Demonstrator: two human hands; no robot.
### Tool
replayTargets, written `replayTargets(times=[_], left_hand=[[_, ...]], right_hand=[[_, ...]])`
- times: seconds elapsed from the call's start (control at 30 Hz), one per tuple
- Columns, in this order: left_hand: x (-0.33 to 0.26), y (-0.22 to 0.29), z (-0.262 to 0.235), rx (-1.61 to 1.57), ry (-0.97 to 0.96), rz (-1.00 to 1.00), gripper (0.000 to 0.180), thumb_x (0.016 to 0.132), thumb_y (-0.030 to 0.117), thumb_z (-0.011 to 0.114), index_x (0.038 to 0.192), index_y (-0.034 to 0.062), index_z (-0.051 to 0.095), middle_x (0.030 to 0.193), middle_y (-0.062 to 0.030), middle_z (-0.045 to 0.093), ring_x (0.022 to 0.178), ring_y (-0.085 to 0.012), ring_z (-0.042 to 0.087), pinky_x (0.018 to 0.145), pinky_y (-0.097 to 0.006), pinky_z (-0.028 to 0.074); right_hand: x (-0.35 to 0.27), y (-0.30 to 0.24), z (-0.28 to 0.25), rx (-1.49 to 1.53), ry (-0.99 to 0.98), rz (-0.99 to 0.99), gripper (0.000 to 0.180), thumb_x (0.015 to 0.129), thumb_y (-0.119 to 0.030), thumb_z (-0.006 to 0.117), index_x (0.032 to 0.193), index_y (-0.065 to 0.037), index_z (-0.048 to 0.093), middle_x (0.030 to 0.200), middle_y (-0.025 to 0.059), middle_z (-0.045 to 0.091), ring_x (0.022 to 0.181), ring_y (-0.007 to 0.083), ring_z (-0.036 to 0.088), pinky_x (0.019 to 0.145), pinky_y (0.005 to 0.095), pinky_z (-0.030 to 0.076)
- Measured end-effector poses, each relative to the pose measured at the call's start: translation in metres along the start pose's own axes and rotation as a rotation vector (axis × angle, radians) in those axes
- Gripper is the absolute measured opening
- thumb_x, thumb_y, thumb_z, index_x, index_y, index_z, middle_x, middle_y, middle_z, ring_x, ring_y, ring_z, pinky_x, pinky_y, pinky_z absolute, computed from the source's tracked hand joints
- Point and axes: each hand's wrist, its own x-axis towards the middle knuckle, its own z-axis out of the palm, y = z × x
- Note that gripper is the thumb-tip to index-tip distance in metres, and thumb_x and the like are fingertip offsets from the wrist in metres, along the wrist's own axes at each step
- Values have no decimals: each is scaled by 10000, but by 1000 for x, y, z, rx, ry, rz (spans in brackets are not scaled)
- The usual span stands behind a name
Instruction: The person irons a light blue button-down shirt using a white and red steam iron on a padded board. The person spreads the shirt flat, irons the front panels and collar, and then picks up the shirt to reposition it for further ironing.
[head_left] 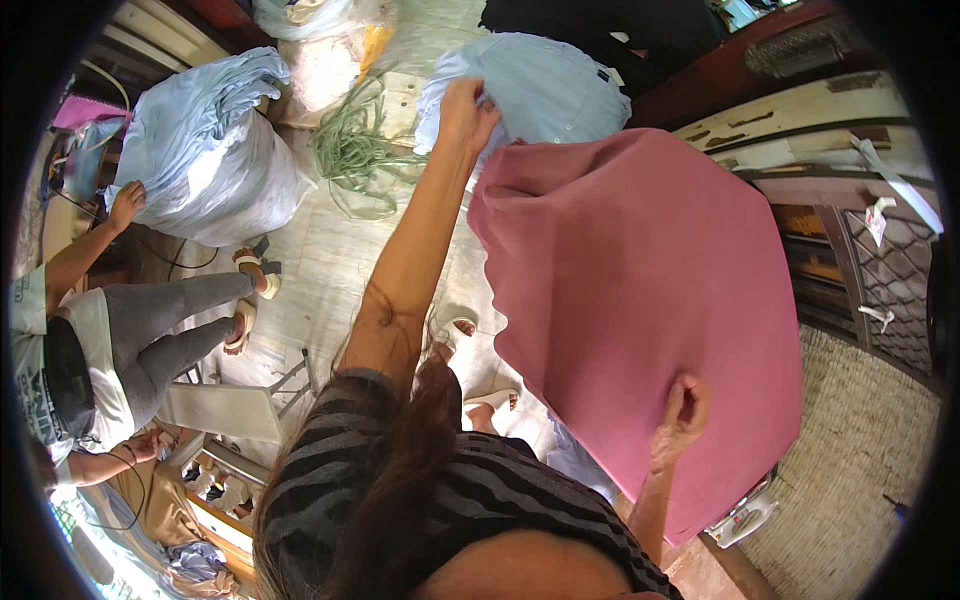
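A large pink cloth (640,290) hangs spread out in front of me. My left hand (465,112) is stretched far forward and pinches the cloth's upper corner. My right hand (682,412) grips the lower edge close to my body. Behind the upper corner lies a light blue garment (545,85), right by my left hand. My sandalled feet (470,335) show on the tiled floor below the cloth.
Another person (130,330) in grey trousers sits at the left, one hand on a big bundle of light blue cloth (200,150). A tangle of green cord (355,150) and a plastic bag (325,50) lie ahead. Wooden furniture (800,120) and a woven mat (850,480) are on the right.
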Motion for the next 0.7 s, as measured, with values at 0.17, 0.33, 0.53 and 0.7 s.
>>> replayTargets(times=[0.17,0.33,0.53,0.7], left_hand=[[19,60,134,-39,-419,97,226,851,107,640,1067,47,605,1143,-122,585,977,-249,571,734,-392,512],[-95,134,287,177,-762,453,59,906,105,593,963,92,586,972,-31,609,875,-162,613,735,-364,560],[-225,160,389,449,-1105,631,67,931,81,584,890,131,567,890,18,611,823,-102,615,744,-311,558],[-325,174,443,608,-1283,894,100,932,70,581,853,128,562,868,24,625,796,-79,609,715,-263,529]], right_hand=[[87,-55,6,156,-117,-249,253,887,33,624,1136,-1,595,1089,74,594,1021,172,573,906,283,454],[168,-145,62,289,-245,-559,347,861,-74,686,1193,-35,595,1159,122,582,997,203,597,850,300,489],[151,-228,129,601,-375,-416,757,798,-246,793,1395,-35,379,1302,181,462,1068,266,545,878,377,475],[121,-228,118,607,151,-600,726,740,-266,812,1292,-3,421,1237,233,448,1085,384,509,951,452,415]])
